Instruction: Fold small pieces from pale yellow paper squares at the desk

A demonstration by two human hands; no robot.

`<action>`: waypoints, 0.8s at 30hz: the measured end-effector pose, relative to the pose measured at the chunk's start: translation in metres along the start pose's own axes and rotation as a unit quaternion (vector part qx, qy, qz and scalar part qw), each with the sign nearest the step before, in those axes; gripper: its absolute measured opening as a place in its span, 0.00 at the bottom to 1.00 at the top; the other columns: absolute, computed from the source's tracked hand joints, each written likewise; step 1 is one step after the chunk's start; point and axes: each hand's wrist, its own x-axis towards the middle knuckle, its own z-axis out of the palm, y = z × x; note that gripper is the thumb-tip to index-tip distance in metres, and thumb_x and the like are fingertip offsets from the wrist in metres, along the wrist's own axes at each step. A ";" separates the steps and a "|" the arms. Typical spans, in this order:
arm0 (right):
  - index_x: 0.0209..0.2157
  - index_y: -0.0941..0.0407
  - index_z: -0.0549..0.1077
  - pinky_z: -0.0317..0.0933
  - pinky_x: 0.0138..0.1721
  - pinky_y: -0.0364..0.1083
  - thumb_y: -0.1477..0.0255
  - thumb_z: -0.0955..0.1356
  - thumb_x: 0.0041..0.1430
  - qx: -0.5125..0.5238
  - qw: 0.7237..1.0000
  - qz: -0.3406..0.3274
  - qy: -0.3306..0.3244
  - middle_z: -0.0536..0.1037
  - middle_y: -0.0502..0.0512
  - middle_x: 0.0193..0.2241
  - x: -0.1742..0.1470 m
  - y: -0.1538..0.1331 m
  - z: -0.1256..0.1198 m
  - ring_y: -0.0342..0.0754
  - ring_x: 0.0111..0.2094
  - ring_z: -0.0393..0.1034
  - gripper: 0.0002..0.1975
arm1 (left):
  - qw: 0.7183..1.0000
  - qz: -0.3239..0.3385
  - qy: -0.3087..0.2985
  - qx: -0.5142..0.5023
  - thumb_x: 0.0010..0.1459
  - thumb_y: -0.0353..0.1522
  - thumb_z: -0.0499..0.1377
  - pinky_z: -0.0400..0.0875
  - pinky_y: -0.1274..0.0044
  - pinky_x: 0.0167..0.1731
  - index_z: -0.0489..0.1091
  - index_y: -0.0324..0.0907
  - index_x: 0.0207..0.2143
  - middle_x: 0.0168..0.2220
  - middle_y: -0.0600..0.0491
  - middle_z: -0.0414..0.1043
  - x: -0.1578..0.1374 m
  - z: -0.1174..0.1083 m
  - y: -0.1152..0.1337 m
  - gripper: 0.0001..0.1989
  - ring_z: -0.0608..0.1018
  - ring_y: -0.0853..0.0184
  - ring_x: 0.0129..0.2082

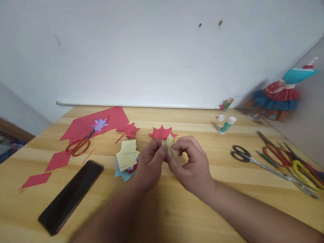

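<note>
A small piece of yellow paper (170,140), folded and standing up, is pinched between my two hands over the middle of the table. My left hand (152,163) grips it with thumb and forefinger. On its other side, my right hand (191,160) has its fingers curled and the thumb and fingertips at the paper; the exact contact is partly hidden. Just behind the hands lies a red paper star (161,131). To the left of my left hand sits a stack of paper squares (127,156), yellow on top with blue, purple and red beneath.
Left are a black phone (71,196), red-handled scissors (78,147), a purple star (100,124), red paper (76,127) and another red star (129,130). Right are a glue stick (227,125), its cap (221,118), black-handled scissors (240,153), more scissors (306,176) and a paper doll (282,93).
</note>
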 end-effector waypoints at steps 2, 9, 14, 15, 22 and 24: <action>0.32 0.51 0.70 0.65 0.35 0.49 0.73 0.71 0.62 0.004 1.000 0.018 0.014 0.72 0.52 0.32 -0.001 0.001 0.001 0.49 0.33 0.67 0.06 | 1.000 -0.004 -0.006 -0.003 0.60 0.40 0.64 0.66 0.77 0.29 0.66 0.43 0.24 0.23 0.57 0.67 0.000 0.000 -0.001 0.16 0.69 0.69 0.25; 0.35 0.51 0.70 0.67 0.35 0.50 0.65 0.69 0.68 0.144 0.979 0.138 0.030 0.75 0.51 0.28 -0.009 0.004 0.004 0.49 0.30 0.70 0.07 | 1.000 0.016 -0.015 -0.022 0.67 0.41 0.57 0.66 0.74 0.33 0.69 0.43 0.26 0.25 0.54 0.69 0.000 -0.009 -0.018 0.17 0.71 0.66 0.28; 0.35 0.50 0.73 0.65 0.35 0.49 0.67 0.71 0.67 0.111 0.986 0.117 0.047 0.73 0.50 0.28 -0.007 0.003 0.005 0.48 0.30 0.68 0.05 | 0.997 0.041 -0.045 -0.046 0.65 0.42 0.58 0.67 0.74 0.33 0.71 0.43 0.29 0.27 0.53 0.69 -0.001 -0.009 -0.015 0.15 0.71 0.66 0.29; 0.35 0.50 0.74 0.65 0.35 0.48 0.68 0.71 0.66 0.103 0.987 0.111 0.050 0.73 0.50 0.28 -0.007 0.003 0.005 0.48 0.31 0.68 0.05 | 0.997 0.040 -0.046 -0.051 0.64 0.41 0.60 0.66 0.75 0.32 0.71 0.43 0.29 0.26 0.54 0.69 -0.001 -0.007 -0.013 0.13 0.70 0.67 0.28; 0.37 0.51 0.75 0.67 0.32 0.46 0.70 0.71 0.65 0.163 0.973 0.152 0.054 0.75 0.49 0.27 -0.005 -0.001 0.006 0.45 0.28 0.69 0.01 | 0.999 0.026 -0.014 -0.013 0.59 0.35 0.65 0.65 0.77 0.29 0.70 0.42 0.26 0.23 0.56 0.67 -0.001 -0.003 -0.004 0.11 0.68 0.69 0.26; 0.37 0.51 0.75 0.67 0.28 0.45 0.70 0.71 0.63 0.184 0.966 0.171 0.064 0.74 0.48 0.26 -0.004 -0.004 0.007 0.44 0.26 0.68 0.02 | 0.999 0.036 -0.015 -0.008 0.59 0.34 0.63 0.66 0.77 0.29 0.70 0.42 0.25 0.24 0.56 0.68 -0.001 -0.005 -0.005 0.10 0.69 0.69 0.26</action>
